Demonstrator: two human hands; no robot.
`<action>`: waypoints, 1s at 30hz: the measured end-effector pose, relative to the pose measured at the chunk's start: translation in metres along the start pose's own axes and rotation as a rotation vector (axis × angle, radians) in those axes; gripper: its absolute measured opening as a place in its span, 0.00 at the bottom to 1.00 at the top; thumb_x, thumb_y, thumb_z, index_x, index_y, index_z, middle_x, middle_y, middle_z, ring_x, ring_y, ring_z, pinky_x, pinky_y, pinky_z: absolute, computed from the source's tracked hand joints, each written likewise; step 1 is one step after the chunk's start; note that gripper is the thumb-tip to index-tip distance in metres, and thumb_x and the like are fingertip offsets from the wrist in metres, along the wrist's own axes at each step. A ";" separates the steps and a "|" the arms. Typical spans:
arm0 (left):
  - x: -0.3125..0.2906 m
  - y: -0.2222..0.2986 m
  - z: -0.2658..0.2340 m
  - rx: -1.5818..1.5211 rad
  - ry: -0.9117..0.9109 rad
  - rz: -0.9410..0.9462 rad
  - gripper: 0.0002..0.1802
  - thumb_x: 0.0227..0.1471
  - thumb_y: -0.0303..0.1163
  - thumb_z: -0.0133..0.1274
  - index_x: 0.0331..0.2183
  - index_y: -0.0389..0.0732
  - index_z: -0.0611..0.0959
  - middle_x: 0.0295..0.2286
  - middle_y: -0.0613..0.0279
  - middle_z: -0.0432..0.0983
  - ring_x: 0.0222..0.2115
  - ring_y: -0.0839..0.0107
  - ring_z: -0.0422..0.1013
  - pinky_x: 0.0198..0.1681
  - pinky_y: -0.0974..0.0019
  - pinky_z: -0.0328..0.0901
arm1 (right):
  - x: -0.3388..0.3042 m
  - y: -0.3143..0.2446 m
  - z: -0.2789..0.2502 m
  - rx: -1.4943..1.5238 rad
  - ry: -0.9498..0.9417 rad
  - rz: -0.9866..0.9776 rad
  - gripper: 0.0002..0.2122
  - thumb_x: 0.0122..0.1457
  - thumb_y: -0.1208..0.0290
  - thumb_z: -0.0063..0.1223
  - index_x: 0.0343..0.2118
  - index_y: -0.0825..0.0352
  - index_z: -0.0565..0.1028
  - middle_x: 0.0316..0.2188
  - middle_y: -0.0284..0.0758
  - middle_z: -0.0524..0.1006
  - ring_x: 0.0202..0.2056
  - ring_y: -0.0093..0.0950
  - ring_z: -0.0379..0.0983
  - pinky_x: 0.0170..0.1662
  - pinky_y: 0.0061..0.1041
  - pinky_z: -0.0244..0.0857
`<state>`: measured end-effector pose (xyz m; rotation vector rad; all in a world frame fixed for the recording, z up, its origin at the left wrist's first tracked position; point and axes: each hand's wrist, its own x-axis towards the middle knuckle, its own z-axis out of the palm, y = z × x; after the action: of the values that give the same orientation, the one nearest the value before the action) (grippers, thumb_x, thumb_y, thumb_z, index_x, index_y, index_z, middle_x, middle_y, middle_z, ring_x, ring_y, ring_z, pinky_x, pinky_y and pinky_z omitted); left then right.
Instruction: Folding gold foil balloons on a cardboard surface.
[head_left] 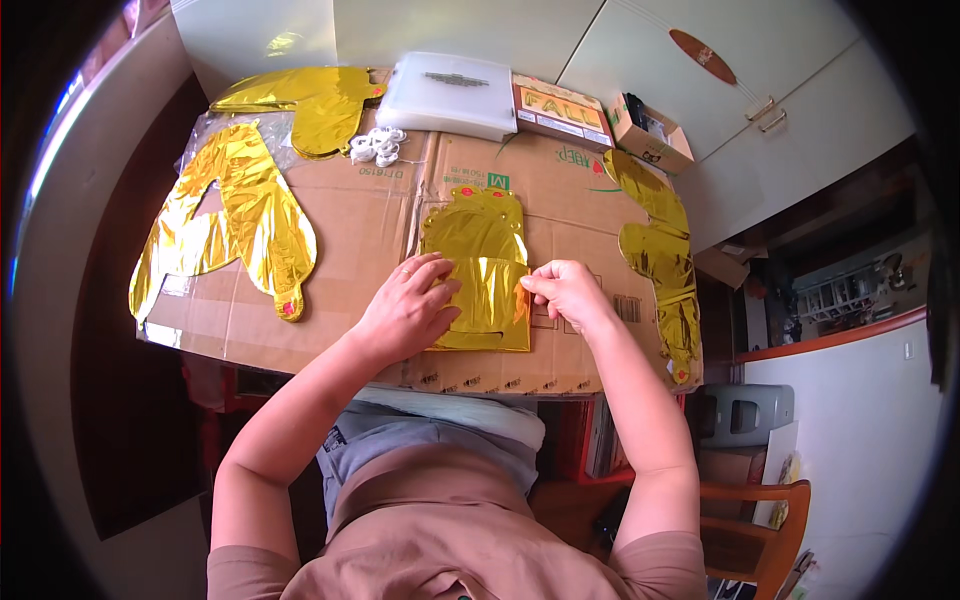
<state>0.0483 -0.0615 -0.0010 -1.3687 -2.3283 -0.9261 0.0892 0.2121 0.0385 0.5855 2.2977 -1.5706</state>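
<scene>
The gold foil balloon [482, 265] lay flat and deflated on the cardboard sheet [380, 230] covering the table, shiny and creased, its lower part folded up over itself. The left hand [408, 308] rested on its left edge, fingers spread flat and pressing the foil down. The right hand [565, 292] sat at its right edge, thumb and fingers pinching the folded foil's corner.
</scene>
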 end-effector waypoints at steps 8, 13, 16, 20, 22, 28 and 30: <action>-0.002 -0.001 0.004 0.048 -0.020 -0.003 0.19 0.48 0.33 0.62 0.43 0.38 0.81 0.48 0.53 0.72 0.55 0.52 0.66 0.62 0.51 0.61 | 0.008 0.005 0.009 -0.004 0.076 -0.080 0.09 0.58 0.71 0.63 0.33 0.72 0.77 0.24 0.31 0.76 0.22 0.16 0.69 0.18 0.17 0.61; -0.003 -0.001 0.004 0.044 -0.017 -0.011 0.19 0.48 0.33 0.62 0.43 0.38 0.81 0.48 0.53 0.72 0.55 0.52 0.66 0.61 0.51 0.61 | 0.006 -0.008 0.006 -0.023 -0.012 -0.032 0.08 0.58 0.72 0.62 0.31 0.72 0.78 0.21 0.32 0.77 0.18 0.16 0.68 0.18 0.18 0.61; -0.003 -0.002 0.005 0.031 -0.015 -0.011 0.20 0.48 0.33 0.62 0.44 0.38 0.80 0.47 0.52 0.72 0.55 0.52 0.66 0.61 0.51 0.61 | 0.007 -0.013 0.004 -0.028 -0.060 0.007 0.07 0.57 0.72 0.62 0.30 0.72 0.78 0.19 0.32 0.77 0.15 0.15 0.66 0.16 0.16 0.59; -0.002 -0.002 0.004 0.037 -0.017 -0.008 0.19 0.49 0.33 0.62 0.44 0.38 0.80 0.47 0.53 0.72 0.54 0.52 0.67 0.62 0.50 0.60 | 0.014 -0.008 0.002 0.030 -0.116 0.058 0.07 0.57 0.73 0.62 0.30 0.71 0.78 0.18 0.32 0.76 0.13 0.14 0.64 0.15 0.14 0.55; -0.001 -0.001 0.001 0.060 -0.027 -0.012 0.19 0.49 0.34 0.62 0.43 0.39 0.80 0.46 0.54 0.73 0.54 0.53 0.67 0.62 0.49 0.59 | 0.015 -0.008 0.000 0.070 -0.127 0.078 0.06 0.58 0.73 0.62 0.30 0.71 0.78 0.17 0.31 0.75 0.13 0.13 0.63 0.15 0.14 0.54; 0.003 0.002 -0.004 0.056 -0.046 -0.010 0.18 0.50 0.33 0.61 0.44 0.40 0.81 0.46 0.54 0.74 0.54 0.53 0.68 0.62 0.47 0.59 | 0.010 -0.005 0.002 0.156 -0.095 0.057 0.06 0.58 0.74 0.62 0.31 0.70 0.78 0.17 0.29 0.74 0.13 0.12 0.63 0.15 0.13 0.53; 0.005 0.006 -0.003 0.020 -0.024 0.015 0.18 0.50 0.31 0.61 0.45 0.40 0.81 0.47 0.54 0.74 0.54 0.53 0.69 0.62 0.47 0.60 | 0.011 -0.003 0.003 0.137 -0.098 0.042 0.05 0.58 0.74 0.62 0.31 0.70 0.78 0.17 0.29 0.75 0.14 0.12 0.63 0.15 0.13 0.53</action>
<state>0.0507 -0.0578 0.0068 -1.3945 -2.3351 -0.8854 0.0783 0.2101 0.0350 0.5730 2.1065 -1.7067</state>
